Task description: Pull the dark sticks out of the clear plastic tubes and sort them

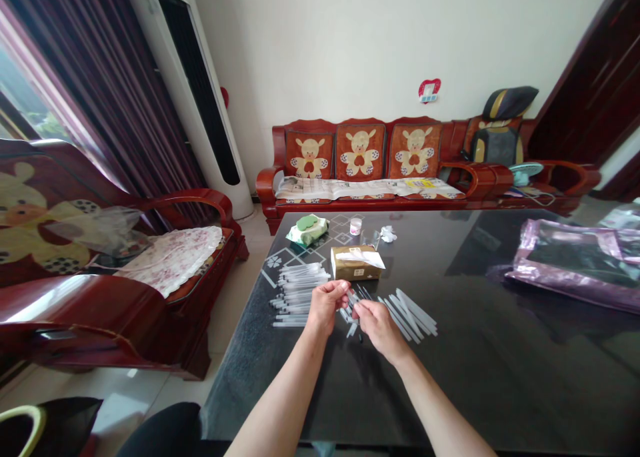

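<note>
My left hand [326,305] and my right hand [379,323] meet over the dark table, fingers closed in a pinch. Between them is a small translucent tube-like piece [353,298], partly hidden by the fingertips. To the left lies a stack of whitish translucent tubes [301,289], several with dark ends. Beside my right hand, more translucent tubes [414,315] are fanned out on the tabletop. Short clear pieces [352,329] lie under my hands, and thin dark sticks [367,291] lie just beyond them.
A gold tissue box [356,268] stands just past my hands. Farther back are a green wipes pack [308,229], a small white cup [355,226] and a crumpled tissue [388,234]. A purple-edged clear plastic bag [575,263] lies right on the black table [475,377].
</note>
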{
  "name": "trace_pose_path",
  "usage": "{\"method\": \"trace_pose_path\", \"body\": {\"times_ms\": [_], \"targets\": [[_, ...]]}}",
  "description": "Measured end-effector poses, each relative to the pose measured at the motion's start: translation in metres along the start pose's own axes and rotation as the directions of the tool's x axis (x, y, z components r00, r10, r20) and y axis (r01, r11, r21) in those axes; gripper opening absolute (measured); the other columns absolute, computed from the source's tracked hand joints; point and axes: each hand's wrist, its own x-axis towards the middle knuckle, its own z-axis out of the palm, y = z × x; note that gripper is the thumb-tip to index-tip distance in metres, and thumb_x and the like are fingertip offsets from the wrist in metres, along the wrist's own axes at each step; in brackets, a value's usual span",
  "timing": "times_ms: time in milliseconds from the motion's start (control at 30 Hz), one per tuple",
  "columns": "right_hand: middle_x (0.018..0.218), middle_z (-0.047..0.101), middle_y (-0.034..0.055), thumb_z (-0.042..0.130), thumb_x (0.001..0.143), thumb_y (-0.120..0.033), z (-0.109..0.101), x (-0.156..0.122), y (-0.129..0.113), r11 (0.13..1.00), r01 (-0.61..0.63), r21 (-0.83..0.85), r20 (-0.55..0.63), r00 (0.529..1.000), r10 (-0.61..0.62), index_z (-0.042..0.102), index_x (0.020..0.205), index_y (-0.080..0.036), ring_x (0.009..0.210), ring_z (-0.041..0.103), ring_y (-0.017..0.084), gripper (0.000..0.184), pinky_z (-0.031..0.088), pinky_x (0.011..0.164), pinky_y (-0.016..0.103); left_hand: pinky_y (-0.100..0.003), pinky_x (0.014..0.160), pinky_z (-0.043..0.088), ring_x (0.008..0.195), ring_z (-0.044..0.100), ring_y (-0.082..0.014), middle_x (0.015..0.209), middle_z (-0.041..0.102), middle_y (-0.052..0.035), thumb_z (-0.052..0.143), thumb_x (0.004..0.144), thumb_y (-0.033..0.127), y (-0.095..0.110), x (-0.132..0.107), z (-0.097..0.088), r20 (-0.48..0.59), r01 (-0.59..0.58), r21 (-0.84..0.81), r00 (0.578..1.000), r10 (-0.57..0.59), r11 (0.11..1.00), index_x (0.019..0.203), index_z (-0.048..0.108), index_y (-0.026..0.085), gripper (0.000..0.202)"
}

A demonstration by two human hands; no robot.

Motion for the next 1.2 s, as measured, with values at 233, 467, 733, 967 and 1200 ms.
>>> {"method": "trace_pose_path", "body": {"times_ms": [233,467,733,967,1200], "targets": [[0.050,0.049,-0.0001,0.039,0.089,-0.048,0.002,-0.001,0.003,0.979,0.004,-0.204,-0.115,0.993,-0.028,0.056,0.070,-0.018,0.043,0.040,0.010,0.039,0.027,0.046,0.024,-0.016,0.046,0.040,0.046,0.050,-0.0047,0.064,0.066,-0.0060,0.083,0.056,0.034,-0.005,0.000,0.000,-0.014,0.000,-0.050,1.000,0.000,0.999,0.077,0.071,0.007,0.036],[0.043,0.033,-0.0105,0.041,0.087,-0.055,-0.001,-0.008,-0.004,0.808,-0.323,0.492,0.375,0.917,0.139,0.054,0.091,-0.018,0.031,0.016,0.005,0.040,0.017,0.033,0.020,-0.015,0.044,0.039,0.045,0.048,-0.0039,0.065,0.067,-0.0073,0.082,0.059,0.029,0.007,0.003,-0.006,0.108,0.054,-0.084,0.993,-0.045,0.995,0.079,0.071,0.007,0.031],[0.051,0.047,0.0004,0.043,0.088,-0.042,0.005,-0.003,0.000,0.893,0.107,-0.438,-0.210,0.953,-0.217,0.054,0.064,-0.018,0.048,0.041,0.010,0.036,0.025,0.052,0.026,-0.016,0.046,0.041,0.044,0.051,-0.0047,0.063,0.066,-0.0055,0.084,0.053,0.032,0.000,0.006,-0.003,-0.054,0.015,-0.051,0.998,-0.018,0.999,0.075,0.071,0.007,0.035],[0.045,0.042,-0.0068,0.041,0.087,-0.056,0.004,-0.006,0.003,0.888,-0.244,0.391,0.230,0.960,0.162,0.059,0.091,-0.016,0.032,0.026,0.006,0.044,0.021,0.034,0.020,-0.016,0.046,0.040,0.046,0.050,-0.0042,0.064,0.067,-0.0064,0.081,0.062,0.031,0.004,0.004,-0.010,0.115,0.043,-0.032,0.993,-0.039,0.999,0.078,0.071,0.007,0.031],[0.040,0.038,-0.0096,0.051,0.085,-0.049,0.007,-0.011,0.000,0.611,-0.407,0.679,0.418,0.899,0.135,0.057,0.084,-0.016,0.028,0.018,0.003,0.033,0.017,0.028,0.017,-0.016,0.047,0.040,0.047,0.050,-0.0042,0.068,0.068,-0.0074,0.080,0.063,0.031,0.008,-0.005,-0.009,0.208,0.077,-0.013,0.975,-0.072,0.997,0.080,0.071,0.008,0.030]]}}
